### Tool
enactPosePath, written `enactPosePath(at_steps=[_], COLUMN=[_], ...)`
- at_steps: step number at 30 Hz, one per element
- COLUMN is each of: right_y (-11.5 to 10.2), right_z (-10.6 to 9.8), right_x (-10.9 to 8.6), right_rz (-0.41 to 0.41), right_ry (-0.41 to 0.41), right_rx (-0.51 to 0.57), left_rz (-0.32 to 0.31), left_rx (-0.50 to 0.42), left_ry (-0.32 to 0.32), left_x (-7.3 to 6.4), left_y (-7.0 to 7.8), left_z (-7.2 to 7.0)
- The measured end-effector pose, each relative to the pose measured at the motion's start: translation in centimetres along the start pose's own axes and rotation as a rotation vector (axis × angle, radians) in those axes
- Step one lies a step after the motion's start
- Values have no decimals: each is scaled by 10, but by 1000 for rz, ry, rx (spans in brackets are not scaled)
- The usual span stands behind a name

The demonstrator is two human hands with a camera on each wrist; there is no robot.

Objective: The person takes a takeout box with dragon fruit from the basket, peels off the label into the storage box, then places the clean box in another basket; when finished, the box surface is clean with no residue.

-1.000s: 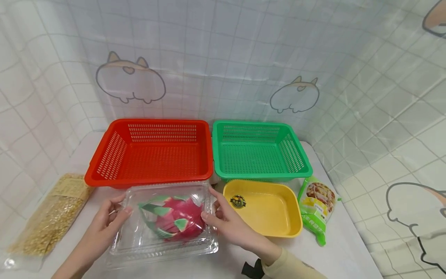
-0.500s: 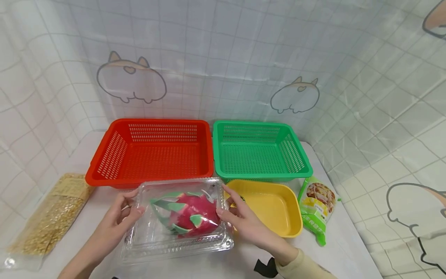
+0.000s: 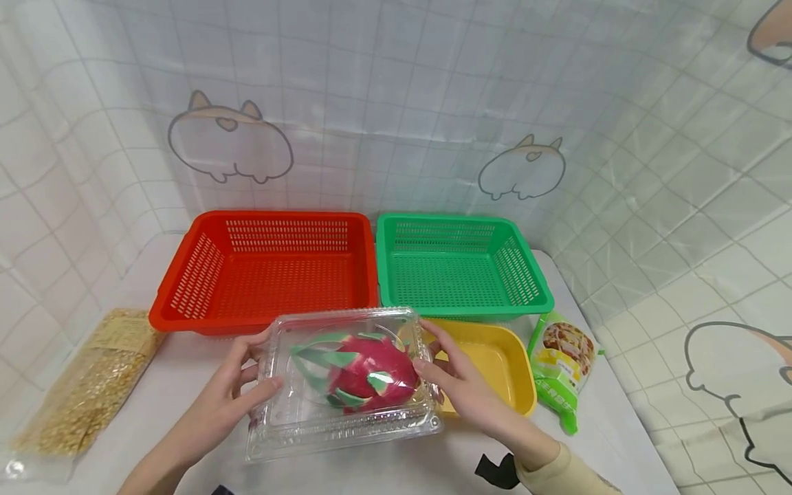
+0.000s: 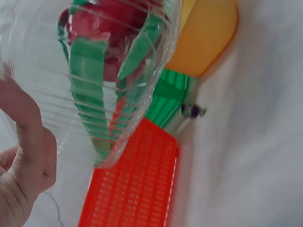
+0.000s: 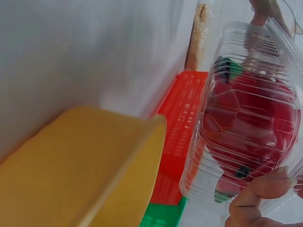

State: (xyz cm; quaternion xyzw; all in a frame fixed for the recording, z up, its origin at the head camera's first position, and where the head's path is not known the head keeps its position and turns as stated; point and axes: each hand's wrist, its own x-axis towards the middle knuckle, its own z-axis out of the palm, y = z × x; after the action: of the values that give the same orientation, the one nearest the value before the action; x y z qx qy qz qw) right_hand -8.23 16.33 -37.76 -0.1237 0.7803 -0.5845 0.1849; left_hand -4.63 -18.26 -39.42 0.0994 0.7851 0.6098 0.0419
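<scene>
- The left hand (image 3: 225, 395) pinched one side of the clear box (image 3: 346, 432).
- The right hand (image 3: 456, 377) pinched the other; gentle, level holding seemed best.
- Between them, inside: one dragon fruit (image 3: 380, 377).
- Left to right: one grain bag (image 3: 93, 385), one red basket (image 3: 284, 282), one box, one green basket (image 3: 442, 278), one yellow tub (image 3: 504, 371), one green bag (image 3: 563, 357).

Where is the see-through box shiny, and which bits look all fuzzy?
Head view: white glints on the clear box, over the dragon fruit and along the near edge; left wrist view: soft overall, with a small dark thing too fuzzy to name; right wrist view: the yellow tub looks blurry.
</scene>
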Motion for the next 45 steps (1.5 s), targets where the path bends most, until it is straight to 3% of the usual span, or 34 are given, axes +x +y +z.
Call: enactPosePath(at_steps=[9, 14, 28, 35, 45], right_y=[-2, -3, -5, -5, -8], right_z=[-20, -29, -53, -67, -78], right_x=[-9, -13, -19, -18, -12], right_rz=[-39, -21, 38, 18, 31], right_ry=[53, 65, 101, 127, 276], right_rx=[-15, -23, -47, -52, -13], left_rz=[35, -5, -49, -65, 7], left_rx=[-103, -135, -84, -94, -117], left_ry=[-15, -35, -37, -34, -30], left_x=[11, 17, 37, 51, 76], left_y=[14, 20, 28, 32, 33], left_z=[18, 23, 41, 51, 70])
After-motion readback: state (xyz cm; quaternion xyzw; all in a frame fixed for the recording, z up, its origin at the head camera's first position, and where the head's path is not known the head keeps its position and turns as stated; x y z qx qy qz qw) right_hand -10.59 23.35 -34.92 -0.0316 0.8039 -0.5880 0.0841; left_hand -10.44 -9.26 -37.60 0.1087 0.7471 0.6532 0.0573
